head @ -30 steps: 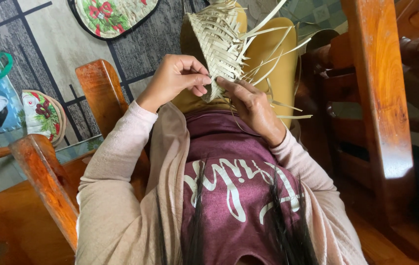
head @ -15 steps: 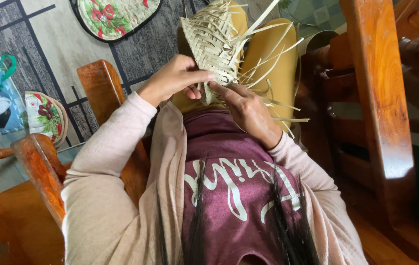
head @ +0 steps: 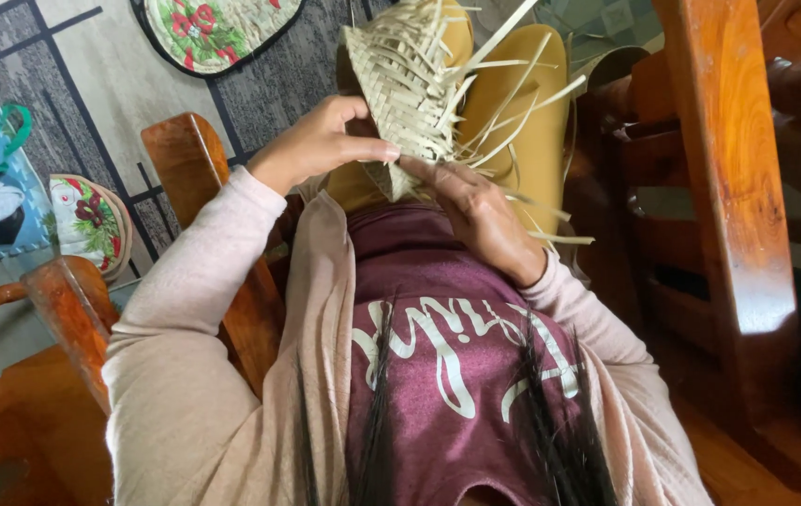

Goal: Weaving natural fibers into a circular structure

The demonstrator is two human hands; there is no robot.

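Head view, looking down the person's chest to the lap: item, one woven piece of pale dried-leaf strips, part finished, in the upper middle of the frame above the knees in mustard trousers. Its long axis runs from a narrow lower tip near the hands up and slightly left to a wider top edge; loose strips fan off its right side toward the upper right, and a few trail lower right. Left hand, left of centre, comes in from the left; thumb and forefinger are closed in a pinch on the lower left edge of the weave, the other fingers curled behind it. Right hand, centre frame, lies below and right of the tip, fingers stretched up and left, fingertips meeting the left hand's at the base of the weave; whether it pinches a strip or merely presses on it cannot be told. Both hands sit at the narrow end, so the bulk of the piece lies up-frame of the grip; the loose strips are nearer the right hand. Surroundings: wooden chair arm at left, wooden post at right, grey patterned rug upper left, floral quilted mat at top, second floral mat at left edge.
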